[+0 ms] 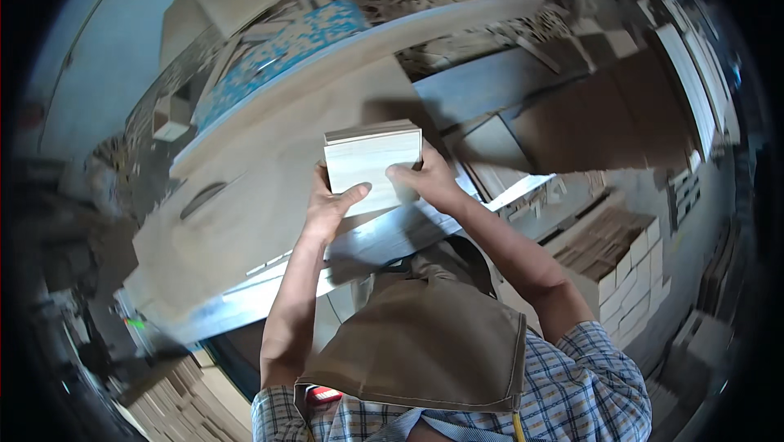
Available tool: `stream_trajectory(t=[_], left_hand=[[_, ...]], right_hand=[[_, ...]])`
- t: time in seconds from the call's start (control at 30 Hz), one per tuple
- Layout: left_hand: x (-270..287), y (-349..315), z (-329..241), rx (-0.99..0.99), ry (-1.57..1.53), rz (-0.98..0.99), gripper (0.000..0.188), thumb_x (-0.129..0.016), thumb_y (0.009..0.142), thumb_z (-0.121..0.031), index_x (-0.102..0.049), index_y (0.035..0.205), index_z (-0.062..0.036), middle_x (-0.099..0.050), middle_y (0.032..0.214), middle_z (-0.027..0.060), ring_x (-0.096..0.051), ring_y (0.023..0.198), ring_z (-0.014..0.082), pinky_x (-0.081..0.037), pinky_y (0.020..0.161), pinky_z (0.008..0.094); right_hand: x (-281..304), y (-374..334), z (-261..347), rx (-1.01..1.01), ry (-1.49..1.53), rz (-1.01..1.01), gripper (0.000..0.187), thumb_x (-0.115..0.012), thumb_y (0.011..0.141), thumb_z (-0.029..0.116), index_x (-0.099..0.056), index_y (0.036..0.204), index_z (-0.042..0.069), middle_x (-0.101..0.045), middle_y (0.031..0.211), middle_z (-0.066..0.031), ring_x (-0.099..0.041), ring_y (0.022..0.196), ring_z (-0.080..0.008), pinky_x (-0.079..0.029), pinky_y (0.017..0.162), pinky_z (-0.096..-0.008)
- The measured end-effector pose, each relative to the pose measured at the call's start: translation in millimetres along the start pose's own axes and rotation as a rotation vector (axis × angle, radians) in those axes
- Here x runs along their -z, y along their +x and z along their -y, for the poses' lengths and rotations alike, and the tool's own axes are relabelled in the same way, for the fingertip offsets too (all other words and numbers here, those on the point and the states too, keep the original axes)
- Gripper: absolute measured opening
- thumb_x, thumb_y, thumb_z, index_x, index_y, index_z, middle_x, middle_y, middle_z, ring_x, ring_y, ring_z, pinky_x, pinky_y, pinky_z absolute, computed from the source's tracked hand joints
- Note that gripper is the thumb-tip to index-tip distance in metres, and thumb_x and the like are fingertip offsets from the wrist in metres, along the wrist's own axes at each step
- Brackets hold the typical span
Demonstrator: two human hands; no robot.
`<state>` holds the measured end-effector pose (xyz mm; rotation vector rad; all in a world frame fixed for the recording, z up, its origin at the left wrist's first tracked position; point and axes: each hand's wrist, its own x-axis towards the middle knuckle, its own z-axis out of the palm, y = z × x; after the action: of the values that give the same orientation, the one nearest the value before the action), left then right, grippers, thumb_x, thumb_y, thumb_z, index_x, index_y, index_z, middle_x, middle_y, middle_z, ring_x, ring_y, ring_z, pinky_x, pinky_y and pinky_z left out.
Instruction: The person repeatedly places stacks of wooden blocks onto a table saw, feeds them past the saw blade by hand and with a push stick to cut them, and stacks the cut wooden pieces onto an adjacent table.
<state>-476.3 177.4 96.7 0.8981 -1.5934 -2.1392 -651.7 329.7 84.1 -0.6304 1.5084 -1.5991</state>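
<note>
A stack of thin, pale wooden boards (363, 163) is held up over the workbench between my two hands. My left hand (329, 204) grips its left side, thumb lying across the front board and fingers behind. On the opposite side my right hand (426, 178) clasps the stack the same way, its thumb pressed on the front face. Several board edges show along the top of the stack. Most of my fingers are hidden behind the wood. Below it spreads the tan worktop (269, 189), with a dark oval slot or mark at its left.
Beyond the worktop lie wood scraps (425, 1) and a blue-flecked panel (286, 54). A large brown cardboard sheet (612, 119) stands to the right. Stacked wooden pieces (625, 258) are at right, with more stacked boards (184, 401) at lower left. A small wooden box (171, 118) sits far left.
</note>
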Motion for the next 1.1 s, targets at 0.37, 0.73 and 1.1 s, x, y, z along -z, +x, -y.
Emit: stream_trajectory(t=[0.37,0.73,1.1], left_hand=[[61,-7,50,-0.25,0.376,-0.335,0.063,-0.078,0.09,-0.001,-0.042,0.142,0.0054,-0.065,0.129,0.0159,-0.061,0.121,0.0233,-0.046,0.108,0.0344],[69,-1,81,-0.28,0.391,-0.338,0.086,-0.075,0.091,-0.001,-0.025,0.159,0.0045,-0.049,0.152,0.0224,-0.047,0.142,0.0293,-0.035,0.12,0.0372],[57,-5,67,-0.273,0.36,-0.39,0.081,-0.077,0.09,-0.004,-0.03,0.156,0.0065,-0.058,0.142,0.022,-0.057,0.131,0.0297,-0.041,0.114,0.0365]], right_hand=[[-71,36,-28,0.328,-0.577,-0.019,0.092,-0.081,0.083,0.019,-0.031,0.157,-0.003,-0.044,0.156,-0.0254,-0.044,0.146,-0.036,-0.035,0.12,-0.0414],[-61,39,-61,0.329,-0.604,-0.049,0.091,-0.077,0.085,0.015,-0.027,0.159,-0.003,-0.043,0.158,-0.0232,-0.043,0.147,-0.034,-0.035,0.121,-0.0391],[-64,36,-55,0.232,-0.565,0.023,0.089,-0.071,0.089,0.014,-0.023,0.161,-0.002,-0.035,0.163,-0.0248,-0.035,0.152,-0.0365,-0.029,0.124,-0.0402]])
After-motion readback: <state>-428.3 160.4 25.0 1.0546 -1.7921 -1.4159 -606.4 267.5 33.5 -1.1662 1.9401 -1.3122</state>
